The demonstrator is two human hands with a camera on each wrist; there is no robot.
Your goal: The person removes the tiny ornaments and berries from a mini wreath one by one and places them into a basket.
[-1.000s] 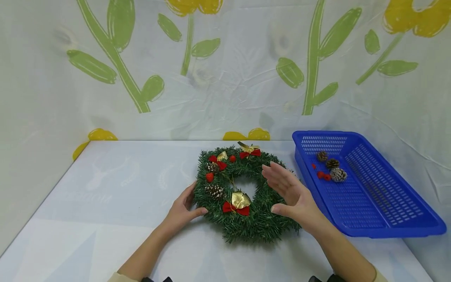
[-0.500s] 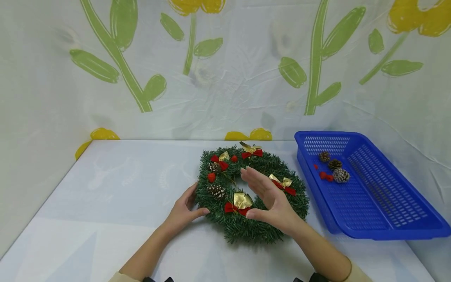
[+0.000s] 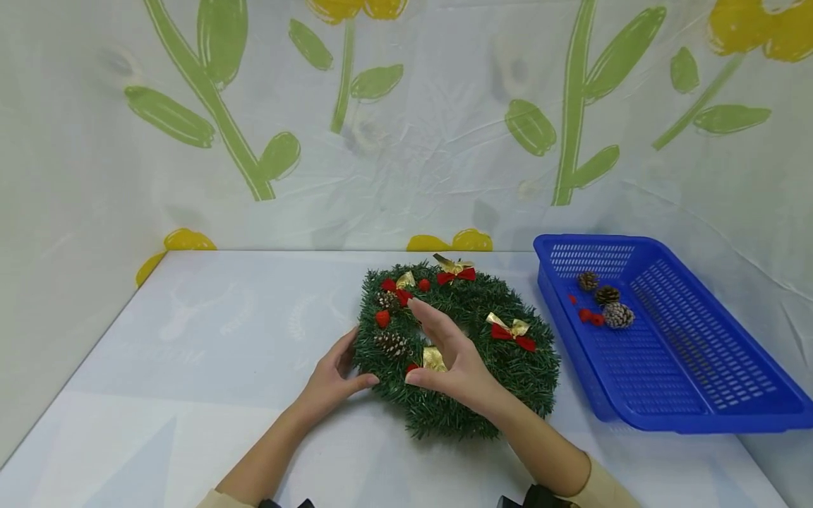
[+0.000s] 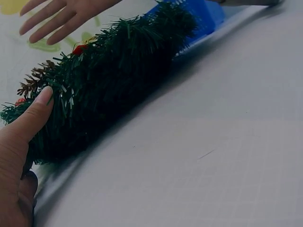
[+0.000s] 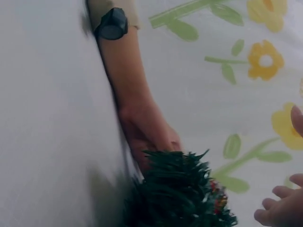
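Near the tabletop's middle, a green wreath (image 3: 454, 349) is steadied at its left edge by the left hand (image 3: 330, 381), thumb pressed flat. The right hand (image 3: 454, 360) is spread above it, holding nothing. The blue basket (image 3: 692, 395) by the right edge is seen whole only from the head view.

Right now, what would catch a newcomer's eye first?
The green wreath with red and gold bows lies mid-table. The left hand rests against its left edge, and the right hand hovers open above its near side. A blue basket holding pinecones sits to the right.
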